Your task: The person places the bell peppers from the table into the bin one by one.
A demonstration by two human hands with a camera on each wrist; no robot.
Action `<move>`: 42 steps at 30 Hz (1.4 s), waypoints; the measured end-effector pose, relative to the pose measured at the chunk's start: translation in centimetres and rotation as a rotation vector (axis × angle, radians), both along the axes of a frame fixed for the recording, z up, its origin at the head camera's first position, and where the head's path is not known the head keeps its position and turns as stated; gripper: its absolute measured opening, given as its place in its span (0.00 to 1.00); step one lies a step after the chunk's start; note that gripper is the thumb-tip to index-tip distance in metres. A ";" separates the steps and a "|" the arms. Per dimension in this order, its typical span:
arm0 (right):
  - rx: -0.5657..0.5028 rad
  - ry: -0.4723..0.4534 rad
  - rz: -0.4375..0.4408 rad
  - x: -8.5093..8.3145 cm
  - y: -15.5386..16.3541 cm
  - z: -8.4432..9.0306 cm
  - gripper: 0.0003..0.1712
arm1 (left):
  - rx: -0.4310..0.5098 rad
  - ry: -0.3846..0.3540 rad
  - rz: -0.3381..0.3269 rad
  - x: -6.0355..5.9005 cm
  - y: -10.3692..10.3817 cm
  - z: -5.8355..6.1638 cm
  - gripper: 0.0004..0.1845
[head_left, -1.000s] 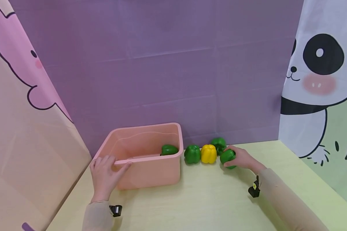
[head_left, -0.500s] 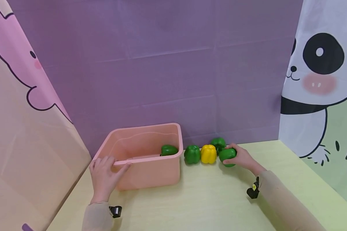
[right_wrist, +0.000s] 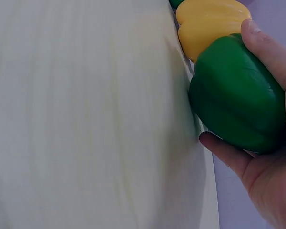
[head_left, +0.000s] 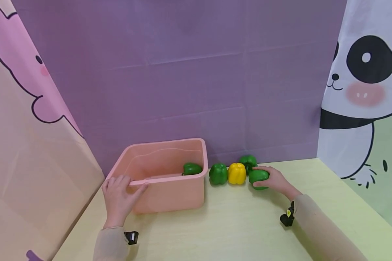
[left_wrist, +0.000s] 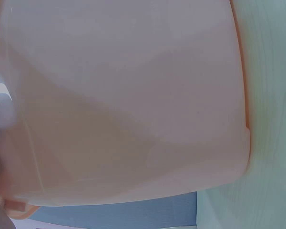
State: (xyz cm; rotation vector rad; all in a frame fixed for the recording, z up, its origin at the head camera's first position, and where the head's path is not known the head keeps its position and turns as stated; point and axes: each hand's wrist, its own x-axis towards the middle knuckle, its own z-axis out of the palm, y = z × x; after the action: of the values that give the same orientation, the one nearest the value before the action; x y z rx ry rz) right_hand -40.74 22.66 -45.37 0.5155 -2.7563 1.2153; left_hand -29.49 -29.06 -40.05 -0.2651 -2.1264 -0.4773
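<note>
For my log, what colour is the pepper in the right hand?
Green pepper; right wrist view shows it best.

No readable text, labels, brands, numbers or signs in any view. Backdrop panels carry cartoon drawings only, no lettering. Pink tub [head_left: 170,188], peppers, worktop [head_left: 235,228] bear no print. Wrist-strap clips too small to read.

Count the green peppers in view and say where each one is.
4. One lies in the pink tub, at its right end; one stands on the table beside the yellow pepper; one sits behind the row; one is gripped by the right hand. More may be hidden inside the tub.
</note>
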 end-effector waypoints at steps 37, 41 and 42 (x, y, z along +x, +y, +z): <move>-0.239 -0.037 -0.055 0.6 -1.1 2.0 0.41 | 0.002 -0.006 -0.007 0.0 0.1 0.1 0.25; -0.246 -0.034 -0.052 0.5 -1.6 2.2 0.42 | 0.004 -0.006 -0.011 0.1 0.1 0.2 0.25; -0.246 -0.035 -0.048 0.5 -1.7 2.3 0.42 | 0.002 -0.004 -0.013 0.1 0.1 0.2 0.25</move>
State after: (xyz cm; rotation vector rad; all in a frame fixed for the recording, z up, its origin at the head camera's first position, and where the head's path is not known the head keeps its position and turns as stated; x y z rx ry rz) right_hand -40.23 20.92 -43.12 0.4039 -2.5773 1.5368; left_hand -29.39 -28.98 -39.83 -0.2773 -2.1297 -0.4878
